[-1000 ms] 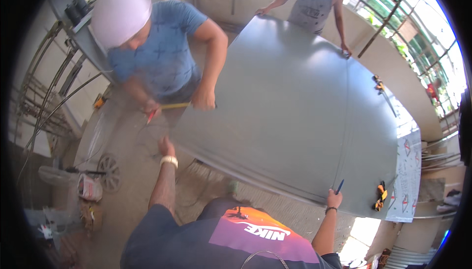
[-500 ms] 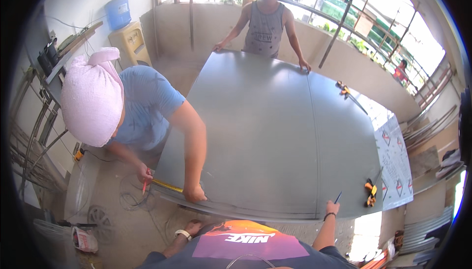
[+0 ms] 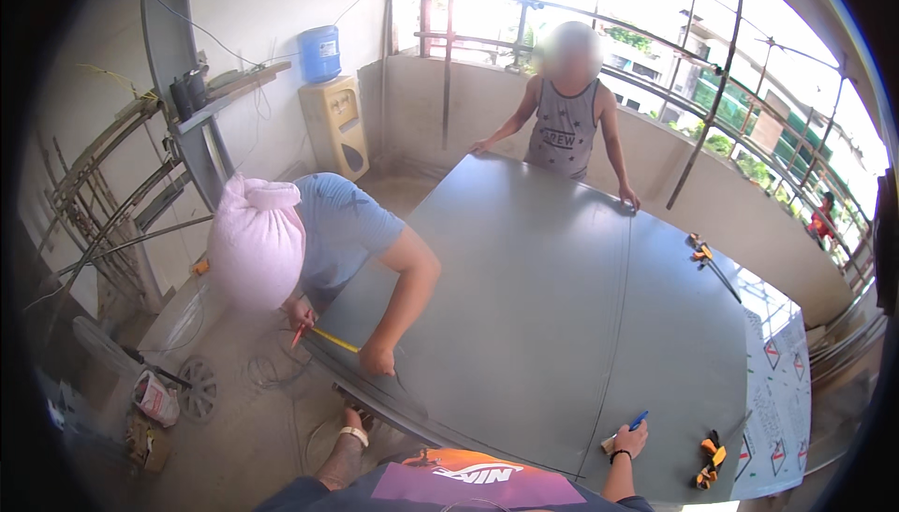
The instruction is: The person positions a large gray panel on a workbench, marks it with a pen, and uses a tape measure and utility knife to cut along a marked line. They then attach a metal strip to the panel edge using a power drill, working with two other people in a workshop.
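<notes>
A large grey sheet (image 3: pixel 524 297) lies flat in front of me. My right hand (image 3: pixel 631 439) rests low over its near right part, closed round a blue pen (image 3: pixel 639 420); a small pale piece by the fingers is too unclear to name. Thin dark lines (image 3: pixel 613 343) run along the sheet from near this hand to a co-worker's hand at the far edge. Beside the near left edge is my left hand (image 3: pixel 357 417), its fingers mostly hidden. A co-worker in blue leans over the left corner with a yellow tape measure (image 3: pixel 335 339) and a red marker (image 3: pixel 299 334).
Orange-and-black clamps (image 3: pixel 710 460) sit along the sheet's right side, above a printed film-covered board (image 3: pixel 777 400). Another co-worker (image 3: pixel 565 133) stands at the far edge. A water dispenser (image 3: pixel 335 124), a wheel-like disc (image 3: pixel 198 388) and loose cable (image 3: pixel 272 370) are at left.
The view has swung left and up. My right hand has come further over the sheet with the pen, and my left hand is nearer the sheet's edge.
</notes>
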`<action>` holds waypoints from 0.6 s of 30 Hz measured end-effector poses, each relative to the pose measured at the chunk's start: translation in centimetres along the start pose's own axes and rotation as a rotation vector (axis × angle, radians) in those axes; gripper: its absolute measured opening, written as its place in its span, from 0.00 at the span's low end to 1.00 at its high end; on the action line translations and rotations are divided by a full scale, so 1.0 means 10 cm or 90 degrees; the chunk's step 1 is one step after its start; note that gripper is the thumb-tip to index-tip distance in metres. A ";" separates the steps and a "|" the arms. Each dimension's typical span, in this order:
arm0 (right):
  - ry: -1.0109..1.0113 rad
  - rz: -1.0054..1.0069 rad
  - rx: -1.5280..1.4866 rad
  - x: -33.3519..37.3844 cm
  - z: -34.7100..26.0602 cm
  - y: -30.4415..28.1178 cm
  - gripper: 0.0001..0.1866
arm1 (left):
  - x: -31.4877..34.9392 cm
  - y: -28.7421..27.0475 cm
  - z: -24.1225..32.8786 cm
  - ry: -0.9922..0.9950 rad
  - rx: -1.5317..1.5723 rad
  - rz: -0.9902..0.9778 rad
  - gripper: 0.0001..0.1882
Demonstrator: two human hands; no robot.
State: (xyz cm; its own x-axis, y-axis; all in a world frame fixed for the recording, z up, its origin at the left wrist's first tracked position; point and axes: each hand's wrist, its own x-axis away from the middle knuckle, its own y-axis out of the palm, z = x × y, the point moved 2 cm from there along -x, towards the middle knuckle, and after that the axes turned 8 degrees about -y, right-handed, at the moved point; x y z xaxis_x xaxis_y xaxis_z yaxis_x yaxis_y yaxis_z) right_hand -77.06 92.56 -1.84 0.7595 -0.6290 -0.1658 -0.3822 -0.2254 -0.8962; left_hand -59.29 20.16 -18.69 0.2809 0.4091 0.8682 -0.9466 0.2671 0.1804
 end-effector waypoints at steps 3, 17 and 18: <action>-0.021 0.003 0.019 0.12 -0.23 -0.15 0.29 | 0.21 0.34 -0.29 0.161 0.119 -0.113 0.25; -0.107 -0.007 0.023 0.08 -0.14 -0.09 0.28 | 0.99 -0.01 -0.94 0.215 -0.032 0.138 0.28; -0.117 -0.002 0.024 0.08 -0.13 -0.08 0.29 | 0.98 0.13 -0.90 0.263 -0.070 0.185 0.29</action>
State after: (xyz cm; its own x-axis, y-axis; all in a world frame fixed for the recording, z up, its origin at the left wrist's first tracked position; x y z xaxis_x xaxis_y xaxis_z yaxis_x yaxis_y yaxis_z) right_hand -76.82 91.28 -0.75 0.8451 -0.4815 -0.2323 -0.3628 -0.1974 -0.9107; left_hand -56.33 32.33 -14.11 0.0692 0.7849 0.6157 -0.9788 0.1727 -0.1102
